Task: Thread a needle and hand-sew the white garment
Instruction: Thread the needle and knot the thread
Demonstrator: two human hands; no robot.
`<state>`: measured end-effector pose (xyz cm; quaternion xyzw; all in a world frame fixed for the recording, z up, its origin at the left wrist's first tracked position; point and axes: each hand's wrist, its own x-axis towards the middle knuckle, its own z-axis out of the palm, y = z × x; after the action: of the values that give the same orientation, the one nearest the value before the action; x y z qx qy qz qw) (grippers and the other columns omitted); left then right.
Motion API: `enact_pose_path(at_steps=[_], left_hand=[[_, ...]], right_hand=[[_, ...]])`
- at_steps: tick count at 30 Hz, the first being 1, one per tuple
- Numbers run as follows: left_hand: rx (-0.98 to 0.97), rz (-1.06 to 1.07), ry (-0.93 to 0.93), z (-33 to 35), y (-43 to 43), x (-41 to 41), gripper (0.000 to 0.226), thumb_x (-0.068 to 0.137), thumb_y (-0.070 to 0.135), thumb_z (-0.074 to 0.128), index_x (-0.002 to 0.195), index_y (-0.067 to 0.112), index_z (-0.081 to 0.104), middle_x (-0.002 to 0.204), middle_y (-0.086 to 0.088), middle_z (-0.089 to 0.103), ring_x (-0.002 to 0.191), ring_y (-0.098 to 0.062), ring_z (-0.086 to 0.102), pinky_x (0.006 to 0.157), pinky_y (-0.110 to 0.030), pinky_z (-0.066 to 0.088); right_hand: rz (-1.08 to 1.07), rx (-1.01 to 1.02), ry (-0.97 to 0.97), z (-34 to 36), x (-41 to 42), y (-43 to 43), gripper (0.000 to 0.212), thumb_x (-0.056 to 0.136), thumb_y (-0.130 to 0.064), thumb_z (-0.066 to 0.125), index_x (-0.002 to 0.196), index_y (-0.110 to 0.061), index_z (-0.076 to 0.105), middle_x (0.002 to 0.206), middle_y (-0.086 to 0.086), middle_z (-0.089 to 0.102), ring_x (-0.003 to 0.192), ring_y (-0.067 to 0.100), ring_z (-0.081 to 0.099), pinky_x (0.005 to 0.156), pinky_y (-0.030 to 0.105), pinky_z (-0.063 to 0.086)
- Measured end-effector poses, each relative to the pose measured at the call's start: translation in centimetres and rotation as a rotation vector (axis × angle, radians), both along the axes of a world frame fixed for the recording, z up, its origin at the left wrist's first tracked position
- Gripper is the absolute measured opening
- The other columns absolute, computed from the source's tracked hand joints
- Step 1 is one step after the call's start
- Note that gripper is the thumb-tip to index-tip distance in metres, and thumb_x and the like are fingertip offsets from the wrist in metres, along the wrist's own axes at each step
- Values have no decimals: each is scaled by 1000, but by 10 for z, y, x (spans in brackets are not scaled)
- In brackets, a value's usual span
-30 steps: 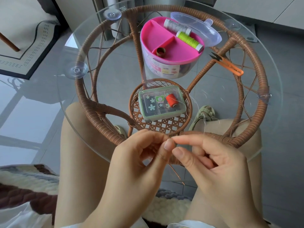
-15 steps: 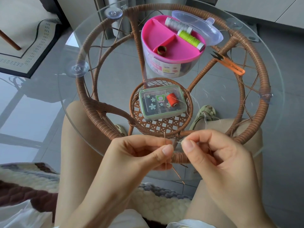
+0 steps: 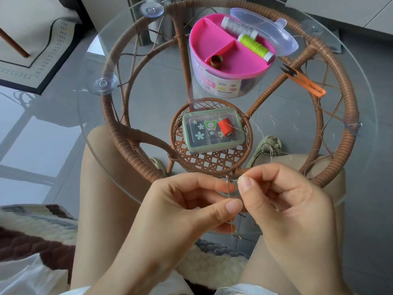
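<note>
My left hand (image 3: 180, 211) pinches a thin needle (image 3: 228, 188) upright between thumb and forefinger, just over the near edge of the glass table. My right hand (image 3: 282, 207) pinches the end of a pale thread (image 3: 269, 150) right beside the needle's top. The thread trails up and back over the table towards an orange spool (image 3: 226, 127). A fold of the white garment (image 3: 27, 275) shows at the bottom left, by my lap.
A round glass tabletop (image 3: 161, 99) rests on a wicker frame. On it stand a pink sewing kit tub (image 3: 229, 58) with grey and green spools and a thimble, a green needle box (image 3: 212, 130), and orange thread snips (image 3: 306, 81). My knees are under the table.
My hands have drawn slightly apart and shifted a little lower and right; the needle now stands visible between my left thumb and forefinger, with my right fingertips beside its top.
</note>
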<state>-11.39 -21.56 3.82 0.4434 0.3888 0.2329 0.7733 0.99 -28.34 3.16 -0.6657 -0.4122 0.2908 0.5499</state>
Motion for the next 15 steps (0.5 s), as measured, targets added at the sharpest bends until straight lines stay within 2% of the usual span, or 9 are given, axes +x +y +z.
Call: enact_pose_path(at_steps=[4,7,8,10,11,12,13,15], left_hand=[[16,96,-30,0,0,0,20,54,13,84,71,8,75,59,-13,67,51,-17,63,51,-22,53],[99,144,-16,-5,1,-2,25,54,24,86,75,16,76,62,-8,68,54,-14,64,55,-20,52],[135,132,-12,-7,1,-2,27,56,27,86,79,17,76,64,-8,69,56,-14,65,57,-21,52],[213,110,14,-6,1,-1,27,60,35,77,81,19,76,66,-8,71,58,-14,67,58,-25,54],[252,119,41,-6,1,1,25,63,37,77,80,19,75,66,-8,71,58,-13,67,58,-25,55],[308,136,79,-6,1,3,21,66,36,77,77,18,74,65,-6,71,57,-12,67,58,-22,54],[375,148,124,-6,1,7,17,70,32,75,74,16,73,65,-5,70,55,-10,67,56,-18,51],[490,150,205,-5,1,15,13,73,29,67,71,15,68,66,-3,69,53,-6,65,52,-12,47]], right_hand=[[8,-6,45,0,0,1,11,74,-38,59,74,-29,65,51,-15,59,44,-3,53,47,4,38],[35,-45,122,-2,2,2,14,72,-41,61,74,-28,67,51,-11,60,45,0,53,47,10,42],[45,-62,148,-4,2,3,16,71,-41,62,74,-27,68,55,-5,64,48,5,58,48,18,49],[69,-87,192,-7,2,3,19,72,-43,64,76,-25,70,64,8,68,57,25,66,55,43,57],[76,-98,206,-8,3,3,21,72,-44,65,78,-24,71,66,12,68,61,32,67,58,51,57],[75,-113,216,-7,4,4,22,73,-45,66,79,-24,71,68,13,68,64,34,67,60,53,57],[70,-130,221,-6,7,3,22,74,-44,67,79,-24,72,69,13,68,65,31,68,61,49,58],[74,-156,220,-3,13,1,18,74,-41,69,79,-24,72,66,9,66,58,12,63,56,26,55]])
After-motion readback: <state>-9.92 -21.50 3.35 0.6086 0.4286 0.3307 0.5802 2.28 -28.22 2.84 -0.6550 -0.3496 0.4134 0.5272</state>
